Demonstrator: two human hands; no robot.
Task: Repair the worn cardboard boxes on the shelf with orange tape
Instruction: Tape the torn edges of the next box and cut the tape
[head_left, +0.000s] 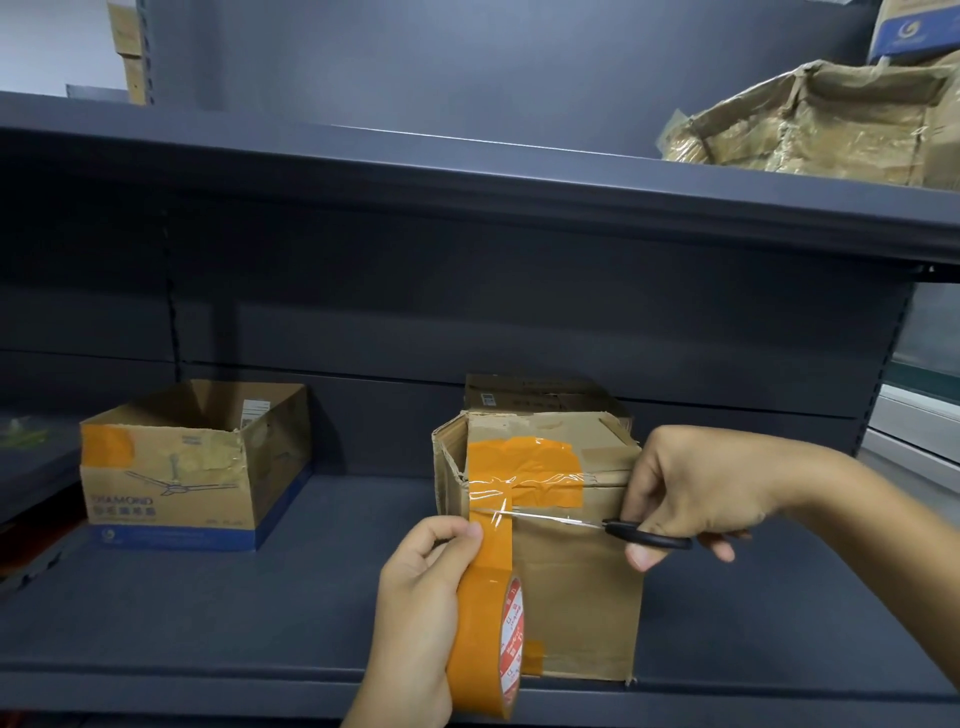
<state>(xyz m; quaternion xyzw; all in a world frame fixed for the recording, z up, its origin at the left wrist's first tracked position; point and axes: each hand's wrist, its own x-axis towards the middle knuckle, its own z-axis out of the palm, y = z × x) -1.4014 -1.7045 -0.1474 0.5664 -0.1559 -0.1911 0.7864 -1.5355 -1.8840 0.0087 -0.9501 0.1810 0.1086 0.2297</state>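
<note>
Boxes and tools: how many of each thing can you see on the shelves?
Cardboard boxes: 5, namely open box, taped box, box behind it, crumpled box, blue-labelled box
Tape roll: 1
Scissors: 1
Total: 7

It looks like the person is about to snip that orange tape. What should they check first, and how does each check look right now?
1. Strip stuck to the closed box: ok, the orange tape strip runs down from the patch on its front.
2. Strip held taut: ok, the left hand grips the tape roll, thumb on the strip.
3. Scissors lined up: ok, the right hand holds the blades across the strip.
4. Fingers clear of the blades: cannot tell, the left thumb sits close below the tips.
5. Blades open round the strip: cannot tell.
</note>
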